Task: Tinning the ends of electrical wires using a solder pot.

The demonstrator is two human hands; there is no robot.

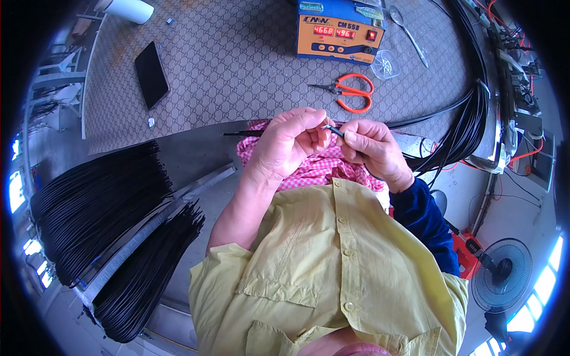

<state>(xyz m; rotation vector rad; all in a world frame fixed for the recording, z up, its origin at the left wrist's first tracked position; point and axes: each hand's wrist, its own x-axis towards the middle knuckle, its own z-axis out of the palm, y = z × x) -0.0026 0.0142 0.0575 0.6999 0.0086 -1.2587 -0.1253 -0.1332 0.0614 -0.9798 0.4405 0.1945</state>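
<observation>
In front of my chest, my right hand is closed round a thin black cable and pinches it near its end. Small pale wire strands show at the cable's tip. My left hand meets it there, with thumb and forefinger closed at the tip and the other fingers curled. Beneath both hands a pink-and-white checked cloth covers my lap. Dark cable ends poke out beside my left wrist. Orange-handled scissors lie on the patterned tabletop, just beyond my hands.
A blue-and-orange counter box stands at the back, near a spoon and a clear dish. A phone lies left. Black cable bundles hang on a rack; a thick cable coil drapes over the right edge.
</observation>
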